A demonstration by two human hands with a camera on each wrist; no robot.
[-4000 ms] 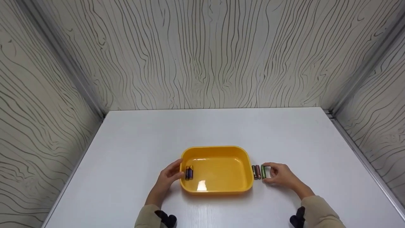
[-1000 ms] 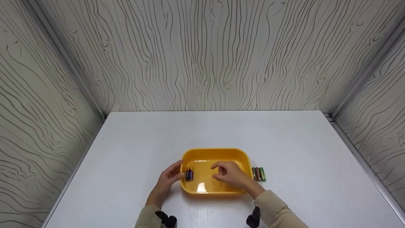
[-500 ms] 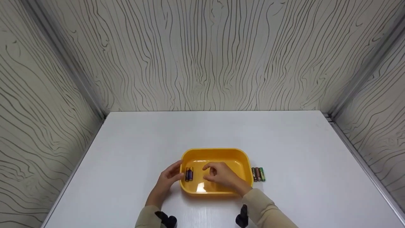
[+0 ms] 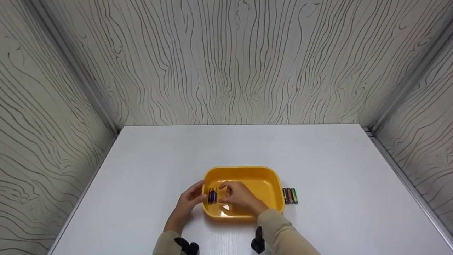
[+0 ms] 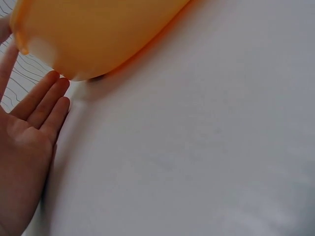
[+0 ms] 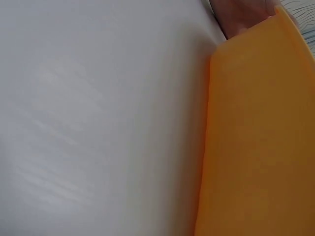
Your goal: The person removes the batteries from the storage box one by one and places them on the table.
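Three batteries [image 4: 290, 196] lie outside; two inner batteries [image 4: 214, 196] seem remaining. Your left hand [image 4: 187, 200] pinches the tray [image 4: 247, 173]; your right hand [image 4: 238, 194], empty, spreads its thumb from the finger.

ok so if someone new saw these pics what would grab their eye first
Probably the bright yellow tray on the white table, its left end touched by the left hand. Next, the right hand over the tray, beside two dark batteries lying inside at the left. Then the row of three batteries just outside its right end.
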